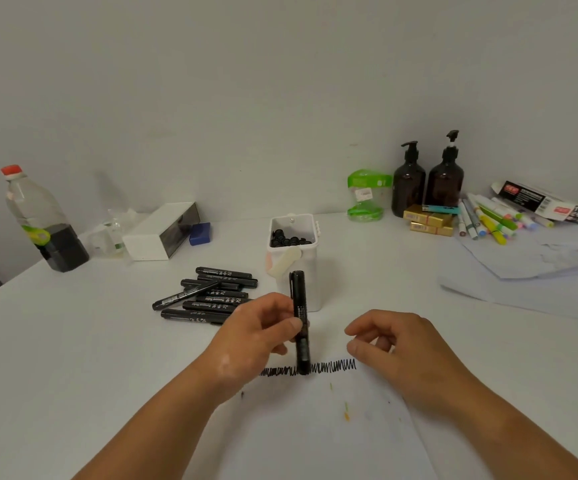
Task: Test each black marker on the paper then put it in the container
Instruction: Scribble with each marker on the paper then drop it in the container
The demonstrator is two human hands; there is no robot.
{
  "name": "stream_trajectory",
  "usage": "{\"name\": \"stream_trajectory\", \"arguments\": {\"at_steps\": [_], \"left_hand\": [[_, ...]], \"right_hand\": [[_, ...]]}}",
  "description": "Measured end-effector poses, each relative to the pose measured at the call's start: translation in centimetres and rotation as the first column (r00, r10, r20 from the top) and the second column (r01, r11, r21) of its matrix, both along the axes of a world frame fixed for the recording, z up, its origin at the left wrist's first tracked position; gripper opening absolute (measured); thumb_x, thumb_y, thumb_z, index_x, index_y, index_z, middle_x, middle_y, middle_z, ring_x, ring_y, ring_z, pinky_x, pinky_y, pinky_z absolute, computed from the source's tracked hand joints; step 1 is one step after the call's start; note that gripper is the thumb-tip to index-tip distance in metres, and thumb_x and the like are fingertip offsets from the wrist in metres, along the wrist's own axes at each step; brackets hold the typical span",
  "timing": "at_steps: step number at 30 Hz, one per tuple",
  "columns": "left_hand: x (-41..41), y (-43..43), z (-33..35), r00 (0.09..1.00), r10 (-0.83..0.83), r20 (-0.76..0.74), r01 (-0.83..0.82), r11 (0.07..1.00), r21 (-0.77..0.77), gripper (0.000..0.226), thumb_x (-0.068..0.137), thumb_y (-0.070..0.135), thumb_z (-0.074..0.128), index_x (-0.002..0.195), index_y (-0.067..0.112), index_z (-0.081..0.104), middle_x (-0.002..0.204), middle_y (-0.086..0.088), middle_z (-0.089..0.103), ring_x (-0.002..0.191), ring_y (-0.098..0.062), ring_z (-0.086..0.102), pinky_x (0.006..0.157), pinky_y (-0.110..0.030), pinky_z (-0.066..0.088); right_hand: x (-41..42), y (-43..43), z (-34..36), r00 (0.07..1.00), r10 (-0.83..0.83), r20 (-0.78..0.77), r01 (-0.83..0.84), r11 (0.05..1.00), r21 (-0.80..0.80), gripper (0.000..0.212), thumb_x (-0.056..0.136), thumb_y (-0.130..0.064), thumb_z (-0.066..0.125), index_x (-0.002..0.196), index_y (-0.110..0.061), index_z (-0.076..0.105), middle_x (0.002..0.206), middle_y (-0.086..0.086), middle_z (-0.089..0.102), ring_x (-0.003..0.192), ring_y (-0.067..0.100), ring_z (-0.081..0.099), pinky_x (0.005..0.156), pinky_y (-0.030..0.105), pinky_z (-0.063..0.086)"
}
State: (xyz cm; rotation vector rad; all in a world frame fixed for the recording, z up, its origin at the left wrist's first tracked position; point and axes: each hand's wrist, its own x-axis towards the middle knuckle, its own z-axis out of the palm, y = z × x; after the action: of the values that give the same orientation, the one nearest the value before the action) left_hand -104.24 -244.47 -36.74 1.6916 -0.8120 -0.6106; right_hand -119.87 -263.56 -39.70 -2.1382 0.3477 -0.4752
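My left hand [263, 327] grips a black marker [299, 320] upright, its lower end over the black zigzag scribble [332, 367] on the white paper [315, 427]. My right hand [391, 341] hovers just right of the marker with loosely curled fingers, holding nothing. Behind the marker stands a white container [310, 271] with several black markers upright inside. A pile of several black markers [208, 297] lies on the table to the left of the container.
A water bottle with a red cap [41, 223] and a white box [161, 232] stand at the back left. Two brown pump bottles [426, 181], gold boxes and coloured pens [492, 218] sit at the back right, with crumpled paper [530, 268] in front.
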Motion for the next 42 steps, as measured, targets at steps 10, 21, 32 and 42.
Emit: {"name": "stream_trajectory", "arguments": {"at_steps": [10, 21, 32, 42], "left_hand": [[-0.8, -1.4, -2.4, 0.894, -0.151, -0.423, 0.018, 0.953, -0.303, 0.023, 0.09, -0.007, 0.061, 0.112, 0.0, 0.058, 0.108, -0.023, 0.07, 0.095, -0.031, 0.069, 0.082, -0.036, 0.058], [-0.2, 0.7, -2.1, 0.983, 0.058, 0.173, -0.045, 0.996, -0.08, 0.029, 0.083, 0.012, 0.079, 0.101, 0.033, 0.071, 0.099, 0.007, 0.075, 0.089, -0.021, 0.071, 0.081, -0.028, 0.059], [-3.1, -0.6, -2.8, 0.727, -0.113, 0.677, 0.094, 0.993, 0.065, 0.026, 0.102, 0.039, 0.041, 0.111, 0.024, 0.059, 0.085, 0.012, 0.061, 0.077, -0.011, 0.056, 0.066, -0.021, 0.044], [-3.9, -0.7, -2.1, 0.725, -0.142, 0.674, 0.118, 0.99, 0.081, 0.027, 0.102, 0.044, 0.04, 0.096, 0.023, 0.057, 0.059, 0.025, 0.045, 0.054, 0.001, 0.044, 0.054, -0.011, 0.029]], "right_hand": [[0.2, 0.4, 0.1, 0.995, 0.094, -0.034, -0.094, 0.996, -0.001, 0.023, 0.079, -0.04, 0.08, 0.097, -0.046, 0.067, 0.086, -0.023, 0.074, 0.069, 0.021, 0.058, 0.057, 0.013, 0.045], [0.1, 0.1, 0.8, 0.991, -0.05, 0.126, 0.016, 0.966, 0.259, 0.017, 0.088, -0.017, 0.079, 0.086, -0.033, 0.077, 0.072, -0.011, 0.071, 0.058, 0.001, 0.057, 0.059, 0.012, 0.041], [0.7, 3.2, 1.2, 0.976, 0.046, 0.212, -0.131, 0.904, 0.406, 0.01, 0.078, -0.024, 0.078, 0.087, -0.028, 0.075, 0.068, -0.012, 0.068, 0.056, 0.001, 0.061, 0.053, 0.011, 0.045], [0.6, 3.2, 1.1, 0.976, 0.123, 0.182, -0.193, 0.874, 0.445, 0.021, 0.075, -0.037, 0.077, 0.088, -0.022, 0.071, 0.068, 0.008, 0.069, 0.055, 0.023, 0.046, 0.048, 0.029, 0.04]]}}
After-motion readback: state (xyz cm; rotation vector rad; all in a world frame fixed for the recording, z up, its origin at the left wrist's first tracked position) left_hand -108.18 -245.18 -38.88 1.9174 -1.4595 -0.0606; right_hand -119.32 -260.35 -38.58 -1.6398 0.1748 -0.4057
